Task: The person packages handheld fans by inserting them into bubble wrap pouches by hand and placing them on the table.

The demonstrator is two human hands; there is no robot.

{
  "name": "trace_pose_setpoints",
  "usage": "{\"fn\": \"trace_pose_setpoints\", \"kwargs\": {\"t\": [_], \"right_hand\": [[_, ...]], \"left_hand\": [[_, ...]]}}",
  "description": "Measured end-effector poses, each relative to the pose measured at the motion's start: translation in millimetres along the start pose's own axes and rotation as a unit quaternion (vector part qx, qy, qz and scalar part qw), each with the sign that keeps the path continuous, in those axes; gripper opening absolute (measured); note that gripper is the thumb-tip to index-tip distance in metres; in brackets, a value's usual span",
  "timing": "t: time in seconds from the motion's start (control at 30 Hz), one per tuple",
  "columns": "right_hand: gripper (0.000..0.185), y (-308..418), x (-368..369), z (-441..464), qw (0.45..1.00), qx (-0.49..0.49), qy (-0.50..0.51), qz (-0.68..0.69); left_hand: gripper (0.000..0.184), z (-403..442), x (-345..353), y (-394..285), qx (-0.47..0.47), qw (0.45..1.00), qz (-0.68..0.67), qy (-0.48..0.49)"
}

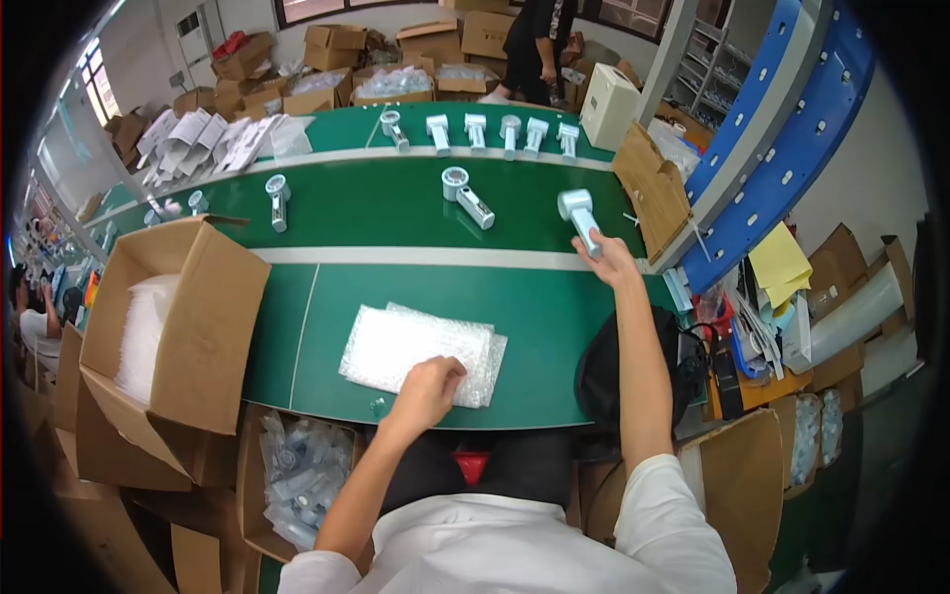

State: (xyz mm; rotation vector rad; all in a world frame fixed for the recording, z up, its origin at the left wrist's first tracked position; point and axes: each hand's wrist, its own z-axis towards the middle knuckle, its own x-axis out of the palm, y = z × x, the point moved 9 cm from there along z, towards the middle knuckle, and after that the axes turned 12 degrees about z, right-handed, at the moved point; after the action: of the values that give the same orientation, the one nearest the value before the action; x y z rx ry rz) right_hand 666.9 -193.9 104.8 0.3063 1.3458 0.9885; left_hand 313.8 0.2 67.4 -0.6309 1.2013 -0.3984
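Observation:
My right hand (612, 259) is closed round the handle end of a light blue handheld device (580, 214), whose round head points up and left over the green belt. On the near green table, my left hand (430, 391) rests on bubble wrap bags (416, 351), its fingers curled at their right part; whether it pinches a bag is too small to tell. Two similar devices lie on the belt, one (467, 196) at the middle and one (278, 202) further left.
Several more devices (475, 132) stand along the far green strip. A cardboard box (223, 327) with white sheets is at left, and a box of bagged parts (300, 475) sits below the table edge. A black bag (604, 371) lies at right. A person (539, 49) stands behind.

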Motion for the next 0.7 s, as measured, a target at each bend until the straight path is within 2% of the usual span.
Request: {"fn": "trace_pose_setpoints", "kwargs": {"t": [0.13, 0.2, 0.3, 0.33, 0.4, 0.47, 0.63, 0.7], "right_hand": [[0.047, 39.4, -12.9, -115.6, 0.989, -0.048, -0.035, 0.136], [0.045, 63.4, -11.4, -169.8, 0.975, -0.066, -0.045, 0.208], [0.044, 103.6, -21.1, -204.4, 0.938, -0.087, -0.077, 0.326], [0.044, 104.7, -23.8, -205.9, 0.939, -0.082, -0.077, 0.325], [0.053, 124.6, -36.3, -223.1, 0.956, -0.204, -0.118, 0.177], [0.062, 141.4, -35.6, -250.7, 0.936, -0.322, -0.139, 0.024], [0.070, 115.0, -22.1, -265.2, 0.947, -0.274, -0.138, 0.092], [0.070, 111.7, -15.5, -268.8, 0.941, -0.290, -0.146, 0.096]], "left_hand": [[0.013, -1.3, -7.9, -17.6, 0.049, 0.996, 0.058, -0.054], [0.011, -0.3, -3.5, -14.4, 0.004, 0.996, 0.089, -0.012], [0.011, 4.5, -3.1, -11.0, -0.001, 0.995, 0.096, -0.001], [0.011, 8.5, -6.1, -11.2, 0.016, 0.997, 0.079, -0.008], [0.011, 9.8, -11.8, -6.4, 0.023, 0.998, 0.060, 0.005], [0.010, 12.7, -12.7, 9.5, -0.073, 0.988, -0.121, 0.070], [0.009, 15.3, -17.7, 12.4, -0.048, 0.993, -0.108, 0.029], [0.009, 16.9, -14.6, 16.1, -0.071, 0.992, -0.094, 0.050]]}}
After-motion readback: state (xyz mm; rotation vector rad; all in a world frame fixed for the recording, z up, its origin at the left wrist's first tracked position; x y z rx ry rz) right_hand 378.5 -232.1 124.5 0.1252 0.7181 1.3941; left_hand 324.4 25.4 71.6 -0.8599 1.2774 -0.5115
